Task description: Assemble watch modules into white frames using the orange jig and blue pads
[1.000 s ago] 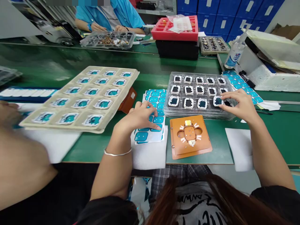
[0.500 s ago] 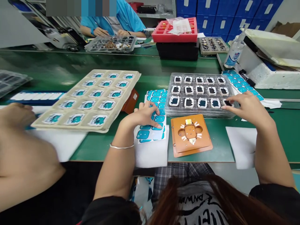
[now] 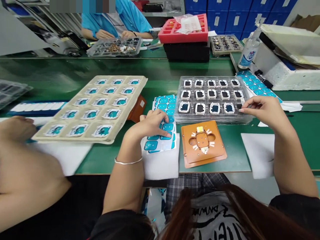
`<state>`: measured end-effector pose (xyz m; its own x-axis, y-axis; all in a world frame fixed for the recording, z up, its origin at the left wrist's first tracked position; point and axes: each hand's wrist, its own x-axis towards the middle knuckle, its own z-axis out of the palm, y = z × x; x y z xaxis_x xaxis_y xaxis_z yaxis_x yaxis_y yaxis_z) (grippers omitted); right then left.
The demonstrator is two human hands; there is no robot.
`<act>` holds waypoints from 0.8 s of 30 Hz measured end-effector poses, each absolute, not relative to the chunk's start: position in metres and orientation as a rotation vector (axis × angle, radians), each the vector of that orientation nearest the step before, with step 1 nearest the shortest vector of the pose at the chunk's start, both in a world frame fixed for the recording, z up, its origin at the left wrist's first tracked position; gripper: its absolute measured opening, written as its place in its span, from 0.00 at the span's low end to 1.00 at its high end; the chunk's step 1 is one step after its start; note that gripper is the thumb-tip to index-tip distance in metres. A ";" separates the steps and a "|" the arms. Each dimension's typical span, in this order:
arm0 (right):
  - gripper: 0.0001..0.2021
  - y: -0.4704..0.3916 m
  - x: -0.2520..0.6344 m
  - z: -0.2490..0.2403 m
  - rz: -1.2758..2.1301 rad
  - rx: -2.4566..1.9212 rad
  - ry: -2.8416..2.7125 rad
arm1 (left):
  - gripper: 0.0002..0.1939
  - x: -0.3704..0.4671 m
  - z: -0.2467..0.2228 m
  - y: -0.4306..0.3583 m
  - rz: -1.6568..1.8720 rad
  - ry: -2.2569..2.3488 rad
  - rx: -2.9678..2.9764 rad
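In the head view, the left hand lies over the sticker sheet, thumb and fingers spread apart and curved on its blue face. The sheet's near end rests on a white pad, which hangs past the front edge of the green bench. The right hand reaches in from the right to the near right corner of the clear tray, thumb and forefinger tips brought narrowly together; whether they pinch a part, I cannot tell. They hide much of that corner slot. Beside them, a part sits in the front row, fourth from the left.

The tray's left edge runs close along the sheet. Below its near edge lies the orange plate, its own near edge just inside the bench edge. A strip of green separates the plate from a second pad by the right forearm, and another separates the left forearm from the beige tray. A neighbour's arm comes up to that tray's left side.
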<state>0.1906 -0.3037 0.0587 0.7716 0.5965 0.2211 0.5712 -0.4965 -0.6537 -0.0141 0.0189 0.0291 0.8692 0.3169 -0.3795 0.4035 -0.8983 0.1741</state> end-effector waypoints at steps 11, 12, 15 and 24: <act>0.13 -0.276 0.139 0.053 0.884 -1.602 -1.062 | 0.23 -0.013 0.029 0.019 -0.512 0.549 2.794; 0.13 -0.274 0.138 0.050 0.876 -1.629 -1.097 | 0.22 -0.014 0.029 0.018 -0.494 0.546 2.802; 0.13 -0.274 0.138 0.046 0.749 -1.765 -1.239 | 0.18 -0.018 0.028 0.019 -0.412 0.508 2.836; 0.18 -0.280 0.138 0.058 0.327 -1.924 -1.446 | 0.09 -0.048 0.053 0.009 0.109 -0.125 2.388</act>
<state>0.1380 -0.2801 0.0577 0.3455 0.9164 0.2020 0.7405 -0.1340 -0.6586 -0.0480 0.0093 0.0526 0.9917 -0.0594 0.1140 -0.1211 -0.7287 0.6741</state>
